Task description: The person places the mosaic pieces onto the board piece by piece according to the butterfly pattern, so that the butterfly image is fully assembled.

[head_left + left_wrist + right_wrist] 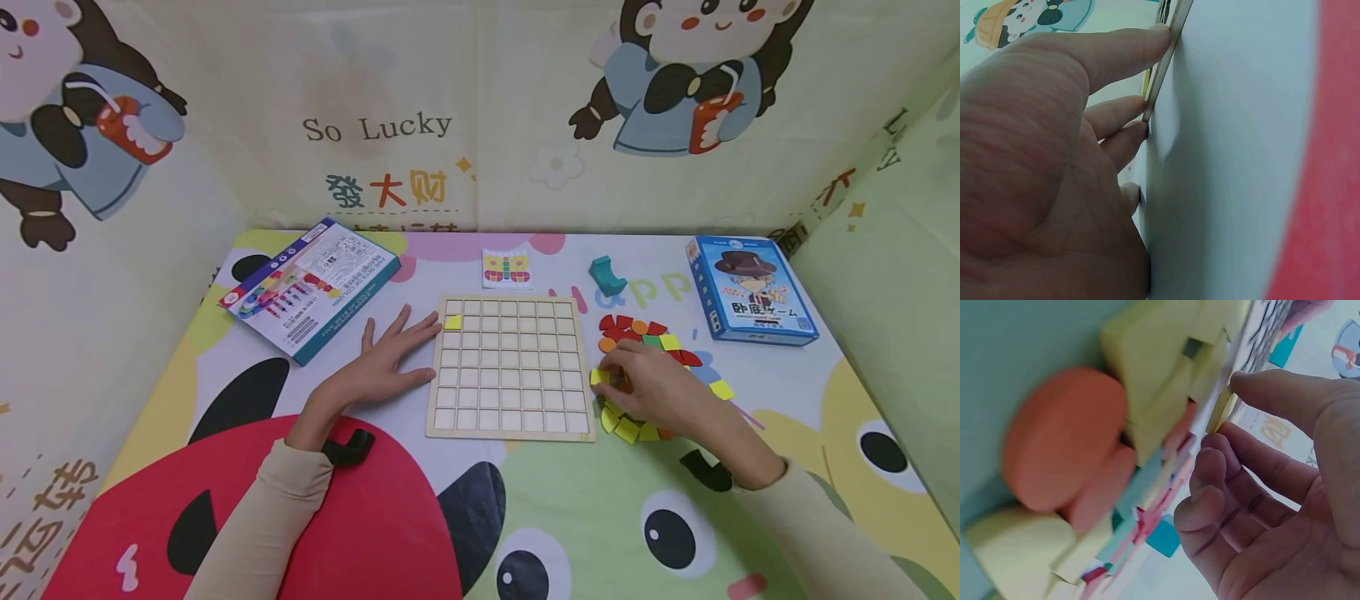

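A wooden grid board (512,358) lies flat on the table, with one yellow square tile (453,322) in a cell near its upper left corner. My left hand (381,364) rests beside the board, fingers spread, the thumb and fingertips touching its left edge. Just off the board's right side, my right hand (660,385) pinches a yellow tile (1220,410) between thumb and index finger, over a heap of loose pieces. Red pieces (617,327), orange discs (1063,437) and yellow pieces (626,429) make up much of the heap; my right hand hides part of it.
Behind the board lies a small card with a butterfly pattern (506,269). A teal curved piece (607,276) sits farther right. A flat box (311,287) lies at back left, and a blue game box (752,289) at back right. Patterned cloth walls enclose the table.
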